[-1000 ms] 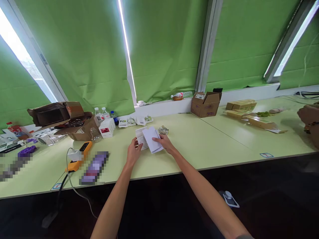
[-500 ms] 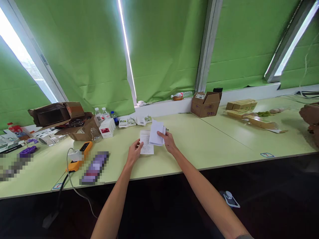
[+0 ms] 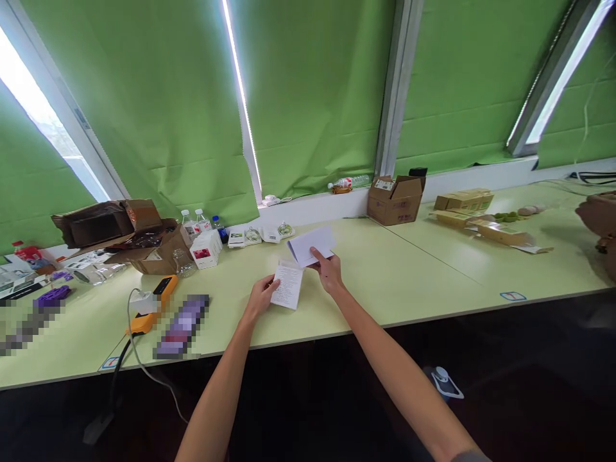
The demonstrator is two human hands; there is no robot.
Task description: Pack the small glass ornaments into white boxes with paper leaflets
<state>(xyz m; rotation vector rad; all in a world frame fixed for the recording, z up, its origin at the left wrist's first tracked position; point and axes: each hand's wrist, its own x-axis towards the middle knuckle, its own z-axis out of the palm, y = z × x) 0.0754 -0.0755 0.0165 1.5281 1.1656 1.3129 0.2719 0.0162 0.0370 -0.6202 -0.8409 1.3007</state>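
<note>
My left hand (image 3: 260, 299) pinches the edge of a printed white paper slip (image 3: 287, 286), lifted slightly above the pale green table (image 3: 385, 282). My right hand (image 3: 329, 270) grips a white folded paper or envelope (image 3: 311, 246) and holds it up behind the slip. Both hands are closed on their papers at the middle of the table. The two papers are apart from each other.
Open cardboard boxes (image 3: 108, 220) and water bottles (image 3: 191, 222) crowd the back left. A white box (image 3: 206, 248) and small packets (image 3: 255, 235) lie behind my hands. An orange device (image 3: 154, 303) with a cable sits left. A brown box (image 3: 396, 199) stands by the windowsill. Another person's hand (image 3: 599, 221) is at the far right.
My right hand has lifted the white folded paper off the printed slip and away to the right. My left hand now holds the slip raised and uncovered.
</note>
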